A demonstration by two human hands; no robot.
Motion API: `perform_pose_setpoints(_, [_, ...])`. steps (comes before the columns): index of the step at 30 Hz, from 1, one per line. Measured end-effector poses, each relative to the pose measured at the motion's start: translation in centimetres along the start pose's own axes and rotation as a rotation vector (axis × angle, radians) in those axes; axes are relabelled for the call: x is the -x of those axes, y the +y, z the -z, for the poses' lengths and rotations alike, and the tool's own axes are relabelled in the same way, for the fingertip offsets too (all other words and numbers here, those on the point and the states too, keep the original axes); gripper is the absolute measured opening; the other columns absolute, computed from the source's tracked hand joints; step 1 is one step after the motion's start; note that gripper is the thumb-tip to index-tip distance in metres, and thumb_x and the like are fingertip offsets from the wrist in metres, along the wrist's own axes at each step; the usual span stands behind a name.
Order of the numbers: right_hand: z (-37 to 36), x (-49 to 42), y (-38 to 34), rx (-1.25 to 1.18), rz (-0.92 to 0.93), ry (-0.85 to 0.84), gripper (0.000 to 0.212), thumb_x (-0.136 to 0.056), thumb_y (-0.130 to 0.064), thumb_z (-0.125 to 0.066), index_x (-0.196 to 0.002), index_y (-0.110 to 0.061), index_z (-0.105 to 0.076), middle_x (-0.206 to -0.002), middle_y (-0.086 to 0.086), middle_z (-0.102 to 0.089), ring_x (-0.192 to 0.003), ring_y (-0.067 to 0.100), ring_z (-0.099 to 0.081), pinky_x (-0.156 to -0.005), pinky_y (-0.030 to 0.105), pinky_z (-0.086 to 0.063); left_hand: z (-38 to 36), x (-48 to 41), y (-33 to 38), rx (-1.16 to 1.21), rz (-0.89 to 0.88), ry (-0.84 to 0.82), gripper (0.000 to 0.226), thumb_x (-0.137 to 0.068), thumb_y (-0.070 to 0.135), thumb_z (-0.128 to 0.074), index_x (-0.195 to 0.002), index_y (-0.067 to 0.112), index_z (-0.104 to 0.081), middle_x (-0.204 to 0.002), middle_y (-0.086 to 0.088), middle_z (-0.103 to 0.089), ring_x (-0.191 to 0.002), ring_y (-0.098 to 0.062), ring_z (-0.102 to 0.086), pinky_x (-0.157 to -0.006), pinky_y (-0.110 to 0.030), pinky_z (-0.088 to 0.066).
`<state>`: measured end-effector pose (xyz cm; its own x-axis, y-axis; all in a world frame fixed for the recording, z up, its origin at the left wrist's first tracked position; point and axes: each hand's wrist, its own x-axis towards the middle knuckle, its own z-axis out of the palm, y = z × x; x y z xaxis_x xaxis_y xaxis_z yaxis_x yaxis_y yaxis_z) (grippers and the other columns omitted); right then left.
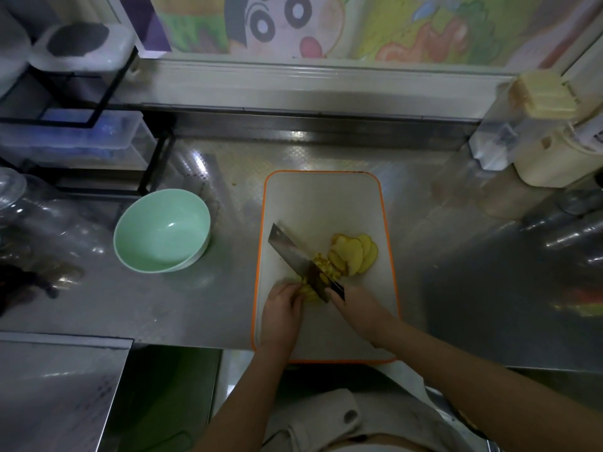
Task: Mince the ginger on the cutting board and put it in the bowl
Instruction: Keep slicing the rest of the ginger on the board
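My steel counter (195,305) runs below a cartoon wall panel (277,24) at the top. The orange-edged cutting board (319,203) lies at centre, with the green bowl (156,230) to its left. My left hand (282,305) curls its fingers onto the ginger (354,252) on the board, and my right hand (355,308) grips the cleaver (293,252).

We are in a kitchen. We see a steel counter (163,305) with a cutting board (326,200), a cleaver (293,252), a bowl (156,230) and shelved storage containers (81,141).
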<state>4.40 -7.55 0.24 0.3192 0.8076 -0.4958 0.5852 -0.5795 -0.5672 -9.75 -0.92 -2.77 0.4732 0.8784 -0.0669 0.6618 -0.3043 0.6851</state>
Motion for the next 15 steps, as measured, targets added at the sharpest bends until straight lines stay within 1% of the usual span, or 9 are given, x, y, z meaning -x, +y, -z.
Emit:
perform_pose_setpoints(2, [0.0, -0.1, -0.1, 0.016, 0.000, 0.030, 0.035, -0.098, -0.038, -0.041, -0.088, -0.007, -0.055, -0.078, 0.012, -0.058, -0.072, 0.030, -0.056, -0.062, 0.038, -0.041, -0.1, 0.0, -0.1, 0.003, 0.004, 0.002, 0.022, -0.086, 0.006, -0.060, -0.107, 0.004, -0.067, -0.107, -0.012, -0.064, -0.101, -0.025, -0.058, -0.087, -0.012, -0.030])
perform_pose_setpoints(4, [0.2, -0.3, -0.1, 0.018, -0.009, 0.069, 0.040, -0.097, -0.038, -0.042, -0.092, -0.002, -0.057, -0.083, 0.016, -0.062, -0.073, 0.029, -0.058, -0.062, 0.036, -0.042, -0.2, 0.0, -0.1, 0.009, 0.008, 0.001, 0.023, -0.087, 0.007, -0.059, -0.109, 0.005, -0.067, -0.112, -0.012, -0.064, -0.105, -0.025, -0.056, -0.090, -0.014, -0.031])
perform_pose_setpoints(7, [1.0, -0.1, -0.2, -0.029, -0.019, 0.087, 0.037, -0.098, -0.037, -0.043, -0.090, -0.004, -0.056, -0.078, 0.010, -0.057, -0.067, 0.021, -0.051, -0.052, 0.028, -0.033, -0.2, -0.1, -0.2, 0.005, 0.007, -0.004, 0.024, -0.088, 0.009, -0.059, -0.110, 0.005, -0.066, -0.115, -0.011, -0.063, -0.108, -0.025, -0.055, -0.093, -0.016, -0.031])
perform_pose_setpoints(8, [1.3, 0.0, -0.2, -0.030, -0.014, 0.089, 0.036, -0.098, -0.037, -0.043, -0.089, -0.004, -0.056, -0.077, 0.009, -0.056, -0.066, 0.020, -0.050, -0.050, 0.028, -0.031, -0.2, 0.0, -0.3, 0.003, 0.006, -0.004, 0.024, -0.088, 0.009, -0.058, -0.111, 0.006, -0.066, -0.115, -0.010, -0.062, -0.109, -0.024, -0.055, -0.093, -0.015, -0.031])
perform_pose_setpoints(12, [1.7, 1.1, -0.6, -0.063, 0.042, 0.110, 0.036, -0.099, -0.033, -0.043, -0.091, -0.001, -0.058, -0.076, 0.009, -0.055, -0.067, 0.018, -0.049, -0.053, 0.025, -0.027, -0.1, -0.1, -0.6, 0.009, 0.008, -0.031, 0.025, -0.088, 0.009, -0.058, -0.112, 0.006, -0.065, -0.115, -0.010, -0.062, -0.108, -0.022, -0.055, -0.089, -0.008, -0.025])
perform_pose_setpoints(14, [1.4, 1.6, -0.6, -0.101, 0.058, 0.119, 0.033, -0.099, -0.031, -0.043, -0.091, -0.002, -0.058, -0.078, 0.010, -0.058, -0.066, 0.017, -0.050, -0.053, 0.024, -0.028, -0.1, -0.2, -0.8, 0.018, -0.002, -0.041, 0.025, -0.088, 0.010, -0.058, -0.112, 0.007, -0.064, -0.116, -0.009, -0.062, -0.108, -0.022, -0.055, -0.091, -0.010, -0.027])
perform_pose_setpoints(15, [1.2, 1.9, -0.7, -0.088, 0.071, 0.118, 0.031, -0.099, -0.031, -0.043, -0.088, -0.005, -0.056, -0.077, 0.007, -0.057, -0.065, 0.014, -0.049, -0.054, 0.022, -0.029, -0.1, -0.1, -0.9, 0.026, -0.013, -0.047, 0.026, -0.089, 0.010, -0.057, -0.114, 0.008, -0.063, -0.118, -0.008, -0.061, -0.110, -0.022, -0.054, -0.094, -0.013, -0.029])
